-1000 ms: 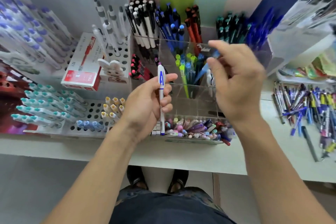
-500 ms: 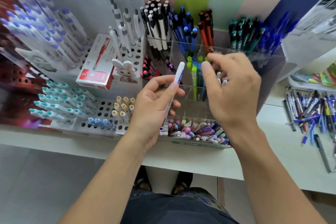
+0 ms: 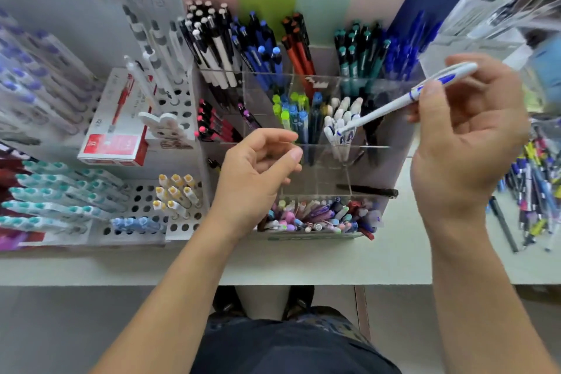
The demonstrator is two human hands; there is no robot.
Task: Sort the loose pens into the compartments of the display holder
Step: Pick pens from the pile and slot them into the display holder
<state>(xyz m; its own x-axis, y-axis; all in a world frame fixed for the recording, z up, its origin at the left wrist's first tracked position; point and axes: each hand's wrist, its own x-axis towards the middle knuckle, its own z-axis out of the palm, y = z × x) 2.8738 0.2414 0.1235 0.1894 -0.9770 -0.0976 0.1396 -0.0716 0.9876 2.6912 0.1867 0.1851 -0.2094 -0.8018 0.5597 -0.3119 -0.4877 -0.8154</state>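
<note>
Nearest you, the desk (image 3: 303, 264) edge runs across the view, with your two forearms reaching over it. Your left hand (image 3: 258, 173) hovers over the near left part of the clear holder (image 3: 376, 143); its fingers are loosely curled and it holds nothing. Just beyond your left wrist, the holder's nearest compartment is packed with mixed pastel pens (image 3: 318, 217). One black pen (image 3: 368, 191) lies flat in the next row, to the right.

Your right hand (image 3: 467, 143) is raised to the right of the holder, pinching a white pen (image 3: 403, 99) with blue markings between thumb and fingertips. The pen slants down to the left, and its tip sits at the tops of the matching white pens (image 3: 340, 123) standing in a middle compartment; whether it touches them is unclear. Left of those stand green and blue pens (image 3: 293, 114).

On the desk at far right lies a loose pile (image 3: 534, 188) of assorted pens. To the left of the holder, a perforated rack (image 3: 142, 200) carries yellow-capped and teal-capped pens, and a red-and-white box (image 3: 117, 124) sits beyond it.

Farthest back, the holder's rear row holds black-and-white, blue, red, teal and dark blue pens upright against a striped wall.
</note>
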